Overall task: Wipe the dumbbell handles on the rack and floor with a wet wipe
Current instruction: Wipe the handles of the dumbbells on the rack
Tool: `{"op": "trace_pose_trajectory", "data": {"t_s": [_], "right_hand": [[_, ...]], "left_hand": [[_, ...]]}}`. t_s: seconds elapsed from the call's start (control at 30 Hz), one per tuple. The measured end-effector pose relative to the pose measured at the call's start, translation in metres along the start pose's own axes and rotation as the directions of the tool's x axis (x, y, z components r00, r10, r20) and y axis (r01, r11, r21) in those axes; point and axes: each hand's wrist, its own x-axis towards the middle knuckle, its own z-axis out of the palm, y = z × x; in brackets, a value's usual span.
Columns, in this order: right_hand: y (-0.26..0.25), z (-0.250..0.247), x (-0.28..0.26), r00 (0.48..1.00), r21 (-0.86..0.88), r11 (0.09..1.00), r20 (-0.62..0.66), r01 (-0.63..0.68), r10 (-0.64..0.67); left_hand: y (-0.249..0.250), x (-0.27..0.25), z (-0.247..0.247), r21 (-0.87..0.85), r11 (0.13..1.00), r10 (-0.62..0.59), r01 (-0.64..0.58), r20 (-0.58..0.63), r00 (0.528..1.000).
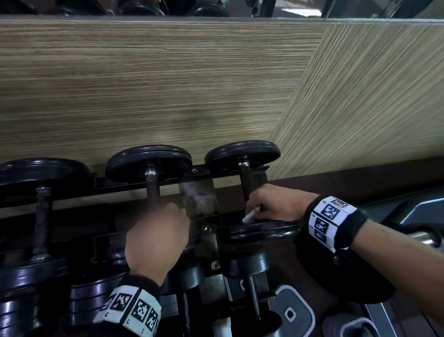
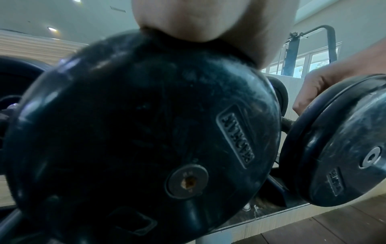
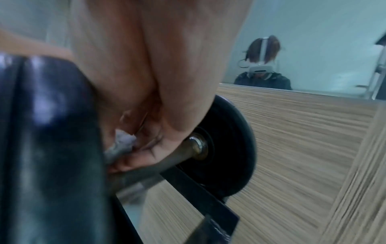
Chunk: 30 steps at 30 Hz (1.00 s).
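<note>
The right hand curls around the wipe on the rightmost handle, whose axis runs away toward the wall, while the left hand grips the next handle

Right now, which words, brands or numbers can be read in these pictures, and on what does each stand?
Raised label on the large dumbbell plate: letters upside down and blurred, not readable.
Raised label on the smaller dumbbell plate: too blurred.
Wristbands: coded squares only, no words.
No text reads clearly.
</note>
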Motion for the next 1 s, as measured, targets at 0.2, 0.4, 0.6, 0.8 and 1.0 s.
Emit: {"op": "trace_pose_trajectory", "data": {"t_s": [0.2,0.4,0.6,0.8,1.0], "right_hand": [[0.021,-0.003,-0.013,0.997,0.022,0.997,0.028,-0.077,0.076],[0.050,0.015,-0.013,0.960,0.070,0.958,0.042,-0.279,0.276],[0.036,0.016,-0.007,0.958,0.291,0.913,0.110,-0.287,0.266],[0.016,-0.003,-0.039,0.964,0.476,0.843,0.038,-0.250,0.264],[-0.029,0.015,-0.035,0.941,0.665,0.745,-0.218,-0.050,0.258]], "left_hand": [[0.000,0.000,0.000,-0.005,1.000,-0.011,0.011,-0.008,1.000],[0.004,0.002,0.003,0.026,1.000,-0.016,0.016,-0.004,1.000],[0.002,0.002,0.002,0.013,1.000,-0.008,0.008,-0.036,0.999],[0.004,0.003,0.002,0.002,1.000,-0.022,0.022,-0.070,0.997],[0.068,0.003,0.022,-0.663,0.740,0.187,0.111,0.361,0.913]]}}
